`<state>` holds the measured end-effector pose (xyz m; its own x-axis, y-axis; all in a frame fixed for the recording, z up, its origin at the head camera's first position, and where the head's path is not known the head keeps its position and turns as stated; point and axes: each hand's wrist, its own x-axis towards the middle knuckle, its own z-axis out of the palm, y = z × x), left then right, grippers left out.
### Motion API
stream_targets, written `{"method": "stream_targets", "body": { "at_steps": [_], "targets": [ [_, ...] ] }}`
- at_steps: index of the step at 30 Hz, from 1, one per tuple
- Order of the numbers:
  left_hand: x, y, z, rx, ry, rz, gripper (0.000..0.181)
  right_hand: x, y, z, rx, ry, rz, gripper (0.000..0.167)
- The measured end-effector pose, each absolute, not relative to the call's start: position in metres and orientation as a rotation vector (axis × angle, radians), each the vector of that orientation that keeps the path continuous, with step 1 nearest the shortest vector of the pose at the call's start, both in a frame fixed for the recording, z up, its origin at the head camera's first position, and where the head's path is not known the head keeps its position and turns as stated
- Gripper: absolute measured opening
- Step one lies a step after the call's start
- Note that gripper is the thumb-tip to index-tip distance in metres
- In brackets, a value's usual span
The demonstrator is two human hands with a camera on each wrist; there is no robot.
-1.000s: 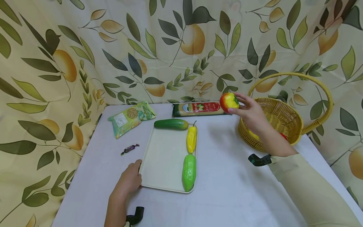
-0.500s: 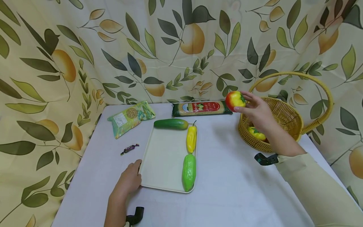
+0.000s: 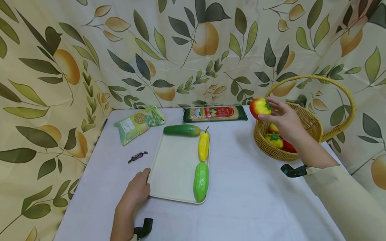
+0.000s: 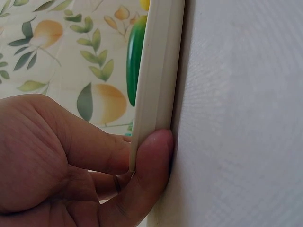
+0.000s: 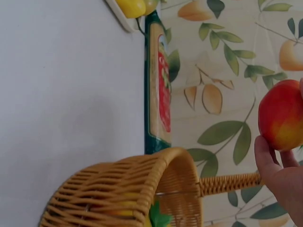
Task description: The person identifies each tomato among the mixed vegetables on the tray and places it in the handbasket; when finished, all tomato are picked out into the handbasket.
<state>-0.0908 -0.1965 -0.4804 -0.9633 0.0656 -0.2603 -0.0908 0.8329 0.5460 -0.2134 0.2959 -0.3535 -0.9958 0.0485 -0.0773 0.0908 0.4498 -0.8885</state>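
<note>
My right hand [image 3: 286, 119] holds a round red-and-yellow fruit [image 3: 259, 107] with a green top between thumb and fingers. It is raised over the left rim of the wicker basket [image 3: 315, 134]. The same fruit [image 5: 281, 116] shows at the right edge of the right wrist view. My left hand [image 3: 137, 189] pinches the lower left edge of the cream tray [image 3: 172, 167]; in the left wrist view the thumb and fingers lie on both sides of its rim [image 4: 158, 71]. On the tray lie a green cucumber [image 3: 182, 130], a yellow pepper [image 3: 203, 146] and a bumpy light green vegetable [image 3: 201, 182].
Several red and yellow fruits [image 3: 274, 140] lie in the basket, partly behind my right wrist. A noodle packet [image 3: 215, 113] lies along the back, a green snack bag [image 3: 139, 124] at back left, and a wrapped candy [image 3: 137, 157] left of the tray. Patterned cloth surrounds the table.
My right hand has moved right with the round fruit, from in front of the noodle packet to over the basket's left rim. More of the basket's fruits show. My left hand stays on the tray.
</note>
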Motion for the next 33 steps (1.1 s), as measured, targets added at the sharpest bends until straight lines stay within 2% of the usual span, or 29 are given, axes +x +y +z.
{"method": "stream_targets", "body": {
  "at_steps": [33],
  "targets": [
    [-0.091, -0.196, -0.481, -0.047, 2.722, 0.816, 0.05, -0.205, 0.354, -0.352, 0.202, 2.727, -1.404, 0.084]
  ]
}}
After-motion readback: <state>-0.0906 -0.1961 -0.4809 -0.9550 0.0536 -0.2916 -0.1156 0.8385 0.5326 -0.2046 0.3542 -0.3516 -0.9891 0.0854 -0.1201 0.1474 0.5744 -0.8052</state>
